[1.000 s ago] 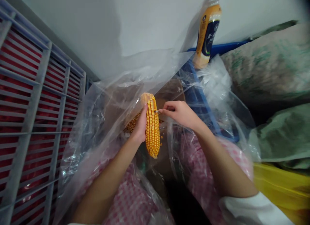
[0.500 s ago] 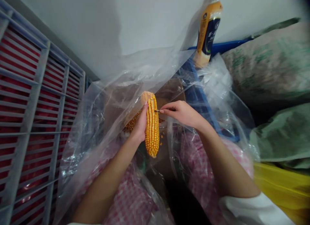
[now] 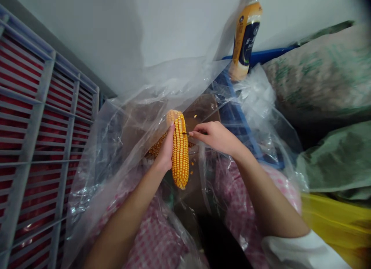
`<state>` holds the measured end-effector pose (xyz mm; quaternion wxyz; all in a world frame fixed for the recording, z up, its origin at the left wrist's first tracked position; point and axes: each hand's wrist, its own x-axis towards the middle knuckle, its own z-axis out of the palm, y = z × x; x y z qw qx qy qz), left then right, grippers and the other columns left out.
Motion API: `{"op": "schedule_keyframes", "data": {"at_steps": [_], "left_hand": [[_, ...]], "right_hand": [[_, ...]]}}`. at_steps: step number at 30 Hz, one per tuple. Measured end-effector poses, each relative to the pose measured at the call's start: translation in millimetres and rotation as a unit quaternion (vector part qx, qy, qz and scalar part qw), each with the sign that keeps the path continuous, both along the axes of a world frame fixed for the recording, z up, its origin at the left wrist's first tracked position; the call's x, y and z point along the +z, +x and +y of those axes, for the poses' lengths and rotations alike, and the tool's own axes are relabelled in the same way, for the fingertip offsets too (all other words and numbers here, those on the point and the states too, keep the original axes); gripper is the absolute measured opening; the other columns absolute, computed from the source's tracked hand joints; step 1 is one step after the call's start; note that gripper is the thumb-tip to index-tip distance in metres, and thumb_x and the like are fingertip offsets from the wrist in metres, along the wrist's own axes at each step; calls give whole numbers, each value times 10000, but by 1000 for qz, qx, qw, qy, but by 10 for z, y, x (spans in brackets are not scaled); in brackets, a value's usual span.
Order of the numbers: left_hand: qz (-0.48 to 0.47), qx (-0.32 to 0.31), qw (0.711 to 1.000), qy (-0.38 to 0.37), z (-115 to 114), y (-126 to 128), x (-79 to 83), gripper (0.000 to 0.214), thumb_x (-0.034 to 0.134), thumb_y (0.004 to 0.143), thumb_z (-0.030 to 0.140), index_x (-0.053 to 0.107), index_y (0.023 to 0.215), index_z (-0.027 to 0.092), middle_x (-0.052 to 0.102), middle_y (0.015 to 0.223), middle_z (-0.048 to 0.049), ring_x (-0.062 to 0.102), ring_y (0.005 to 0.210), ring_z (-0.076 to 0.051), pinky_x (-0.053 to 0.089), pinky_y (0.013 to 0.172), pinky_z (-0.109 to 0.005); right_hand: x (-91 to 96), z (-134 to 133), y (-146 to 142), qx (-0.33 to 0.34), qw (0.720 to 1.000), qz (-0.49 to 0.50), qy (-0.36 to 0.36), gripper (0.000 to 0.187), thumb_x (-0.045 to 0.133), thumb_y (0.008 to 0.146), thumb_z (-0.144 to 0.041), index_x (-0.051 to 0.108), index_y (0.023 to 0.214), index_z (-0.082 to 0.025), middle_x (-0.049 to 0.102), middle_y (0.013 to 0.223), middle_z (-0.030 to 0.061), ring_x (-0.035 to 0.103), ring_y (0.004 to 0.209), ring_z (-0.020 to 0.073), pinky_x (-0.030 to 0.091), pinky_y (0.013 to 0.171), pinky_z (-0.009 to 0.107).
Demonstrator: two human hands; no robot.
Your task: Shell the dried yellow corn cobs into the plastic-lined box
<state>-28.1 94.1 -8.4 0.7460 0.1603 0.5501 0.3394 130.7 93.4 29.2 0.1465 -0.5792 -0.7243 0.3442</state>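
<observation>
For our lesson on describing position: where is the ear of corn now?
Near the middle of the head view, the ear of corn is held by the left hand, with the right hand close on its right.

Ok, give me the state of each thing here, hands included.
Corn cob, partly stripped.
Left hand, holding the cob.
Thin tool, tip against the cob.
Right hand, pinching the thin tool.
Loose kernels, heaped, a few scattered.
Clear plastic, spread out, wrinkled.
Bottle, capped.
Printed sack, bulging.
</observation>
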Motion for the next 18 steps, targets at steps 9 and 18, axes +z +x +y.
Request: {"op": "schedule_keyframes", "data": {"at_steps": [9, 18], "left_hand": [[-24, 113, 993, -24, -4, 64, -74, 412, 378, 893, 494, 628, 835, 172, 656, 671, -13, 635, 662, -144, 509, 670, -247], [-33, 137, 990, -13, -31, 97, -90, 425, 389, 883, 518, 619, 937, 165, 681, 813, -49, 647, 901, -189, 487, 829, -295]], "right_hand": [[-146, -164, -470, -71, 979, -190, 0, 323, 335, 923, -293, 634, 957, -177, 715, 792, 111, 652, 680, 228, 320, 567, 290], [-154, -230, -510, -41, 969, -241, 36, 319, 302, 943, -314, 604, 954, -212, 719, 771, 84, 673, 663, 237, 372, 576, 280]]}}
